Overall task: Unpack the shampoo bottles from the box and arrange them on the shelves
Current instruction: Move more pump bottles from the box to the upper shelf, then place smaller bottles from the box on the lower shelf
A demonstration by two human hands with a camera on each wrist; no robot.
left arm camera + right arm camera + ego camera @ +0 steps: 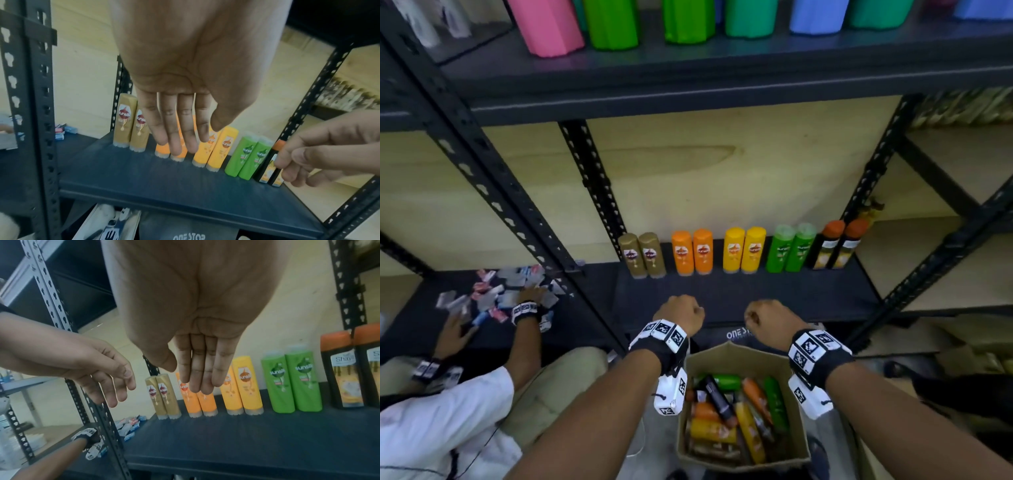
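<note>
On the dark lower shelf (pixel 756 294) stand pairs of upright shampoo bottles: gold (pixel 642 255), orange (pixel 692 251), yellow (pixel 744 250), green (pixel 789 248) and black with orange caps (pixel 837 245). A cardboard box (pixel 743 353) on the floor below holds several mixed bottles (pixel 736 411) lying down. My left hand (pixel 683 313) and right hand (pixel 767 318) hover side by side over the shelf's front edge, above the box. Both are empty. The wrist views show the left fingers (pixel 180 129) and right fingers (pixel 197 369) hanging straight down, in front of the orange bottles.
Another person sits at the left, hands among small packets (pixel 496 294) on the neighbouring shelf. Perforated black uprights (pixel 592 185) frame the bay. The upper shelf carries large coloured bottles (pixel 551 27). The front strip of the lower shelf is bare.
</note>
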